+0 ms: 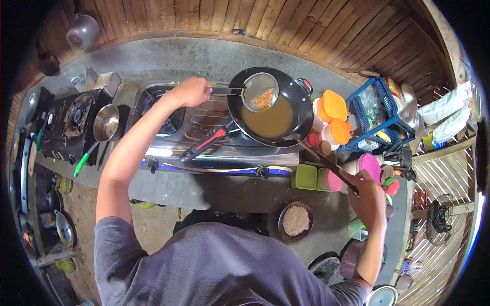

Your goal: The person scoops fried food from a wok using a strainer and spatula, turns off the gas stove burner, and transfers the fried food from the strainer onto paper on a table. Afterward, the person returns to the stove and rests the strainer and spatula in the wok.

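Observation:
My left hand (195, 92) is closed around the handle of a round mesh strainer (253, 84). Browned bits (264, 99) lie in the strainer, which is held over a black wok (240, 122). Brownish oil or broth (270, 118) pools in the wok, whose red and black handle (212, 144) points toward me. In my right hand (366, 196) is a long dark-handled utensil (326, 162); its far end reaches the wok's near right rim, and its head cannot be made out.
The wok sits on a steel gas stove (204, 117). Left of it are a small green-handled saucepan (106, 123) and a black burner (76, 115). Orange-lidded jars (334, 105) and a blue rack (375, 109) stand at right. A bowl of pale grains (296, 220) is near my body.

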A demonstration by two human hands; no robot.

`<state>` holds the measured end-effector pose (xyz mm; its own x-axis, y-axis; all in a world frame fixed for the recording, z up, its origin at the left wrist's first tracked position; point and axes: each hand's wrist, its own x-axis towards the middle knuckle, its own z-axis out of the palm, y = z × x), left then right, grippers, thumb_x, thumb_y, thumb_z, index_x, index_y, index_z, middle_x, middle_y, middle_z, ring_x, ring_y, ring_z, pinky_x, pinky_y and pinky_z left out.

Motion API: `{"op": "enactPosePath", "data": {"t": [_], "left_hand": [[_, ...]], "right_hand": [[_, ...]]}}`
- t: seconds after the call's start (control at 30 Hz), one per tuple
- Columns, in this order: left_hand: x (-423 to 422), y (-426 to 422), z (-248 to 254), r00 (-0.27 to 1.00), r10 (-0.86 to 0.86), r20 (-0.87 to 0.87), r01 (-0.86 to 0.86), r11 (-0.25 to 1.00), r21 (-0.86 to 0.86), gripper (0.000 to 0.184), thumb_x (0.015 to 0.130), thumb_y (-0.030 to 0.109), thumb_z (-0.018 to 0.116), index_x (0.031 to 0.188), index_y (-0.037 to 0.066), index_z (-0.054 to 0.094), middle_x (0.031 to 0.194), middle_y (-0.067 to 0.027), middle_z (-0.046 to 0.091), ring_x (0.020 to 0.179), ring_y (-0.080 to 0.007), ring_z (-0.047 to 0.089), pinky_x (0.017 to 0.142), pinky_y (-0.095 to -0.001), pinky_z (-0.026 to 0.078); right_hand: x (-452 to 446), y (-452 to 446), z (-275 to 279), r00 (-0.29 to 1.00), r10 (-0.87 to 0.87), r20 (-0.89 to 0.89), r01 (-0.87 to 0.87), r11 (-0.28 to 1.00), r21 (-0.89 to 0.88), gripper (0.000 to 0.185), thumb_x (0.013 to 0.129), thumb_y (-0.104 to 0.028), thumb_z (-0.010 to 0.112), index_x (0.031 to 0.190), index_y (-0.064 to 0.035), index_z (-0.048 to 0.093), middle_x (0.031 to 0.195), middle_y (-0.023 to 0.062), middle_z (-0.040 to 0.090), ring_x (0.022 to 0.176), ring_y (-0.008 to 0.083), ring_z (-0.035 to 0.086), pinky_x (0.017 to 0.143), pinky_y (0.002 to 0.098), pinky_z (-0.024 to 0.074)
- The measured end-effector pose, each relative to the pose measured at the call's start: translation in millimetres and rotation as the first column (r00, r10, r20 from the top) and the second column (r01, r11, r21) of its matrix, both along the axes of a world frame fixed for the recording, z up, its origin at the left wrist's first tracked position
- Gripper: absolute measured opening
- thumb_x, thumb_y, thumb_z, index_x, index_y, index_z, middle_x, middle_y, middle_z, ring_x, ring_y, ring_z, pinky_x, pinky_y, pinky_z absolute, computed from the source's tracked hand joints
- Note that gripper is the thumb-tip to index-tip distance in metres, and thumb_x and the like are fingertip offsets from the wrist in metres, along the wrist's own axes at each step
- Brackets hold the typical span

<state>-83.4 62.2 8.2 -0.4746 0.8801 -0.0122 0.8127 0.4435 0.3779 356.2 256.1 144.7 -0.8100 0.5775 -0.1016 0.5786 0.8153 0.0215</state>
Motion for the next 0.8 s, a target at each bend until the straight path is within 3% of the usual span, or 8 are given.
{"op": "enactPosePath", "data": {"t": [0.13, 0.33, 0.43, 0.53, 0.63, 0.8], "left_hand": [[-3.4, -0.3, 8.0, 0.991, -0.042, 0.128, 0.05, 0.997, -0.062, 0.024, 0.088, 0.02, 0.053, 0.087, 0.004, 0.07, 0.088, -0.0193, 0.069, 0.086, -0.0379, 0.066, 0.079, -0.0467, 0.05], [-14.2, -2.3, 5.7, 0.975, -0.117, 0.19, 0.15, 0.974, -0.172, 0.025, 0.09, 0.021, 0.052, 0.082, 0.005, 0.07, 0.082, -0.014, 0.07, 0.082, -0.0292, 0.065, 0.076, -0.041, 0.048], [-13.6, -3.2, 12.0, 0.963, -0.132, 0.234, 0.173, 0.972, -0.162, 0.027, 0.091, 0.023, 0.051, 0.082, 0.007, 0.07, 0.071, -0.0101, 0.066, 0.071, -0.0238, 0.062, 0.068, -0.0392, 0.046], [-6.1, 1.9, 20.5, 0.957, -0.09, 0.277, 0.168, 0.947, -0.273, 0.029, 0.093, 0.024, 0.05, 0.082, 0.007, 0.07, 0.06, -0.0049, 0.058, 0.062, -0.0187, 0.055, 0.061, -0.0374, 0.043], [-6.2, 8.9, 9.9, 0.931, -0.122, 0.345, 0.214, 0.947, -0.241, 0.028, 0.093, 0.023, 0.049, 0.084, 0.006, 0.069, 0.054, 0.0001, 0.048, 0.052, -0.0142, 0.046, 0.051, -0.0338, 0.037], [-7.9, 16.5, 8.5, 0.77, 0.035, 0.638, 0.2, 0.935, -0.293, 0.023, 0.093, 0.022, 0.051, 0.089, 0.007, 0.067, 0.056, 0.0068, 0.042, 0.044, -0.0055, 0.033, 0.04, -0.0259, 0.024]], "right_hand": [[-5.7, 9.7, -48.0, 0.978, 0.092, -0.189, -0.105, 0.993, -0.06, 0.048, 0.08, -0.003, 0.064, 0.124, -0.0231, 0.065, 0.098, 0.0106, 0.063, 0.08, 0.0299, 0.065, 0.072, 0.0392, 0.0524], [-13.3, 8.4, -79.9, 0.976, 0.04, -0.216, -0.071, 0.988, -0.138, 0.051, 0.08, -0.004, 0.064, 0.127, -0.0241, 0.062, 0.108, 0.0094, 0.06, 0.091, 0.0292, 0.064, 0.076, 0.0419, 0.0531], [-10.5, 8.3, -77.2, 0.974, 0.019, -0.227, -0.058, 0.985, -0.163, 0.051, 0.081, -0.004, 0.064, 0.128, -0.0241, 0.062, 0.107, 0.0099, 0.06, 0.091, 0.0299, 0.064, 0.077, 0.042, 0.0527], [-2.8, 10.5, -62.9, 0.967, -0.007, -0.255, -0.042, 0.981, -0.187, 0.051, 0.081, -0.003, 0.063, 0.128, -0.0232, 0.062, 0.106, 0.0105, 0.061, 0.089, 0.0312, 0.065, 0.077, 0.0418, 0.0522], [5.1, 12.4, -50.4, 0.954, -0.048, -0.294, -0.008, 0.982, -0.187, 0.05, 0.081, -0.001, 0.062, 0.127, -0.0222, 0.063, 0.103, 0.0113, 0.062, 0.087, 0.0318, 0.065, 0.075, 0.0413, 0.0515], [11.7, 13.0, -42.8, 0.939, -0.121, -0.323, 0.069, 0.983, -0.17, 0.049, 0.081, 0.001, 0.062, 0.126, -0.0184, 0.064, 0.093, 0.0128, 0.061, 0.078, 0.029, 0.064, 0.071, 0.0386, 0.0499]]}}
